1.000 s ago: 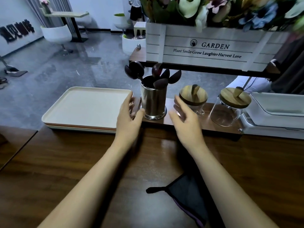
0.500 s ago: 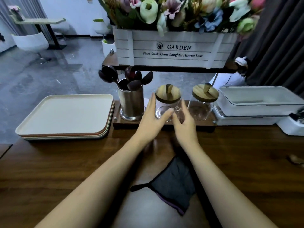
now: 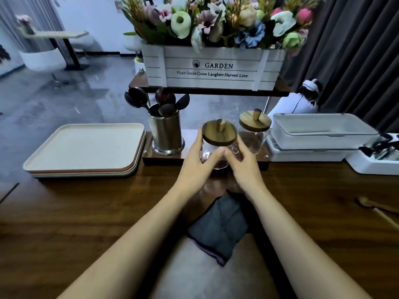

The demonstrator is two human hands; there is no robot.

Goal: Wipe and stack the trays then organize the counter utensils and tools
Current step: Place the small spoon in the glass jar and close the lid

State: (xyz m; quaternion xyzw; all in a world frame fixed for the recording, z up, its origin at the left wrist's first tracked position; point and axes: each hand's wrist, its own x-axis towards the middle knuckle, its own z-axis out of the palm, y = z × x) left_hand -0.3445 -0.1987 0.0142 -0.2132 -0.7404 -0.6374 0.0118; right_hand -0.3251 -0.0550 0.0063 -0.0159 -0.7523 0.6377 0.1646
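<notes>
Glass jar [image 3: 218,162], wooden lid [image 3: 219,133] on: centre, at the near edge of the low stand [image 3: 164,158] on the far side of the desk [image 3: 86,212]. Can't tell if it is lifted or resting.

Left hand [image 3: 194,169] and right hand [image 3: 246,169]: each grip wrapped round the glass, thumbs meeting on the near face.

Likely risks:
- a tilt sheds the lid if it is loose
- smooth glass slips
- a drift right knocks the second jar [image 3: 254,137] just beside
- a drift left hits the spoon holder [image 3: 166,134]

The cloth [image 3: 218,227] lies near, an uneven landing.
</notes>
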